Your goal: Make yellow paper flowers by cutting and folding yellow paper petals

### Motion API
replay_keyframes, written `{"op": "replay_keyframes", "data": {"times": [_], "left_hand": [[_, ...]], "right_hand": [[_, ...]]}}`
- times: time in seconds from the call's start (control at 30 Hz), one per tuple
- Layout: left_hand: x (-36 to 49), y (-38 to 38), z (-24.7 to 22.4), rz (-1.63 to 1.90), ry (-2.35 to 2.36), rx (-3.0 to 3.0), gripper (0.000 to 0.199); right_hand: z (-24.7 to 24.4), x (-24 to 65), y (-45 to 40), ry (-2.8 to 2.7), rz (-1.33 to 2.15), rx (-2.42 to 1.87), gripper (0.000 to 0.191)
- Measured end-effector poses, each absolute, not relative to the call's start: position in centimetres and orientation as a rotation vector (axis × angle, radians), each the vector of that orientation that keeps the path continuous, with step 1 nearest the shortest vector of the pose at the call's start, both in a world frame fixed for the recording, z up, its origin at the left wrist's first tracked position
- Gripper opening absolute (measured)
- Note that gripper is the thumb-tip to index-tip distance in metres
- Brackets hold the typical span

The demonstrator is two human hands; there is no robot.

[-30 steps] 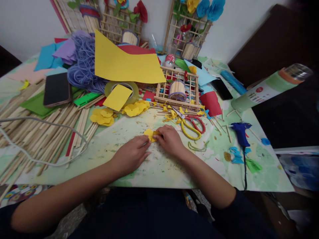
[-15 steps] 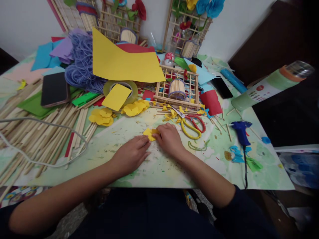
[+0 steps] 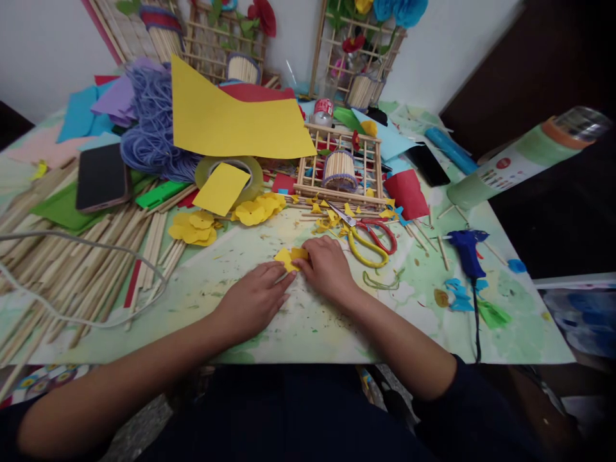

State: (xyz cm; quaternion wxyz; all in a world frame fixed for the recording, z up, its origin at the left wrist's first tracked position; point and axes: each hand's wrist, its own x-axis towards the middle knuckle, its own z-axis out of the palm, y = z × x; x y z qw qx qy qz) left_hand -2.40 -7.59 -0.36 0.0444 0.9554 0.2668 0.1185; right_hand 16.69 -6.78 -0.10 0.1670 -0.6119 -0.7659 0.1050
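A small piece of yellow paper (image 3: 285,258) lies low over the table, partly folded, between my fingertips. My left hand (image 3: 257,295) presses its fingers against the near left side of the paper. From the right, my right hand (image 3: 327,266) pinches the folded part between thumb and fingers. Scissors (image 3: 368,240) with one yellow and one red handle rest just beyond my right hand, among yellow paper scraps (image 3: 327,222). Finished yellow paper flowers (image 3: 193,228) sit beyond my left hand, near a yellow paper square (image 3: 221,189) leaning on a tape roll (image 3: 256,176).
Wooden sticks (image 3: 91,269) and a white cable (image 3: 96,322) cover the left side. Behind are a large yellow sheet (image 3: 240,122), purple cord (image 3: 154,122) and a small stick lattice (image 3: 339,168). At right stand a blue glue gun (image 3: 466,250) and a tilted bottle (image 3: 520,160).
The view has shifted slightly. My left thumb has come up against the lower edge of the yellow paper, while my right hand keeps its pinch.
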Motion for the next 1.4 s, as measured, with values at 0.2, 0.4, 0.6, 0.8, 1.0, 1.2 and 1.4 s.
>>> {"op": "replay_keyframes", "data": {"times": [0.2,0.4,0.6,0.8,1.0,1.2,1.4], "left_hand": [[-2.4,-7.5,-0.1,0.366,0.835,2.859,0.033],[-2.3,-7.5,0.1,0.368,0.838,2.841,0.032],[-2.5,-7.5,0.1,0.382,0.822,2.832,0.033],[-2.9,-7.2,-0.1,0.44,0.85,2.707,0.033],[-2.2,-6.3,0.3,0.539,0.884,2.678,0.027],[-0.5,-5.5,0.4,0.35,0.956,2.936,0.028],[-1.1,-5.8,-0.2,0.283,0.871,3.175,0.029]], "right_hand": [[-0.3,16.7,-6.4,-1.998,0.238,-1.884,0.021],[-0.4,17.0,-6.6,-2.054,0.225,-1.751,0.058],[-0.8,17.3,-6.3,-1.946,0.175,-1.869,0.059],[0.3,18.8,-7.0,-2.228,0.364,-1.362,0.03],[0.5,19.1,-6.5,-2.44,0.452,-1.166,0.016],[0.1,18.8,-6.4,-2.416,0.413,-1.18,0.016],[0.4,19.1,-6.8,-2.419,0.423,-1.161,0.018]]}}
